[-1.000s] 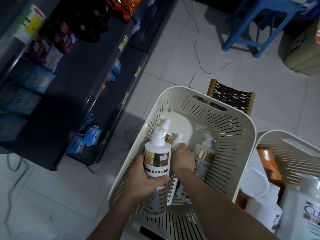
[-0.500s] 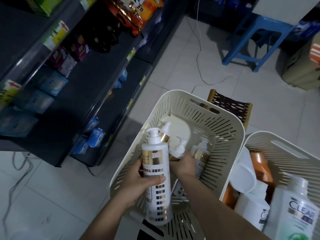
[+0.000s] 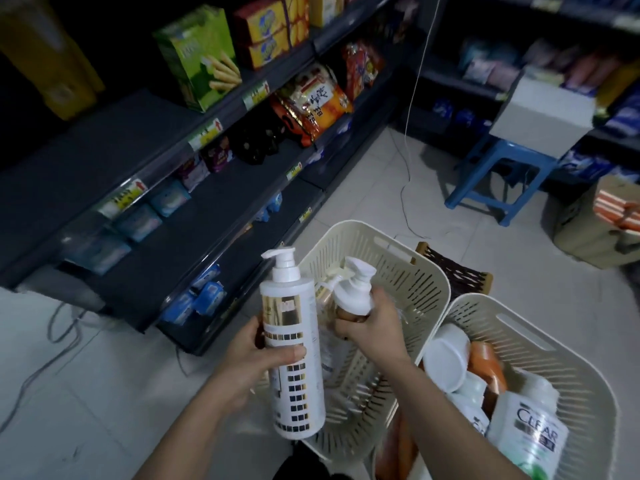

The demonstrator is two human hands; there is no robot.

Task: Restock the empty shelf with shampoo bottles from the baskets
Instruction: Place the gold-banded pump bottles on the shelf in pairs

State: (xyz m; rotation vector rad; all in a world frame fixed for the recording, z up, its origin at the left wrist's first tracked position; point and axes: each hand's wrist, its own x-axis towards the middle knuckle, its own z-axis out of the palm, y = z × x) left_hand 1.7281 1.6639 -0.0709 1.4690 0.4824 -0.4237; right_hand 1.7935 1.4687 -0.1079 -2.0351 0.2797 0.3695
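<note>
Both bottles have come up out of the basket since a second ago, and my view has lifted from the basket floor to the shelving.

My left hand [image 3: 256, 362] is wrapped round the middle of the tall pump bottle [image 3: 294, 358], white with gold blocks, held upright over the left edge of the near basket [image 3: 426, 282]. My right hand [image 3: 375, 327] is curled round the shoulder of a second pump bottle [image 3: 353, 292], whose white pump head tilts up and left. The two hands sit close together but apart, each clamped on its own bottle.

As I judge it, the job is barely begun. I see no shampoo on the dark shelf [image 3: 104, 143] to my left. Its near stretch is bare, while snack boxes and packets fill the tiers further along. Which bare tier is the target I can't say from here.

These two bottles still have to go across. At least one more gold-collared pump shows low in the near basket behind them, though blur makes the count uncertain. The far basket [image 3: 588, 375] at my right is still loaded: a Clear bottle [image 3: 530, 434], an orange bottle [image 3: 485, 362] and some white-capped ones.
</note>
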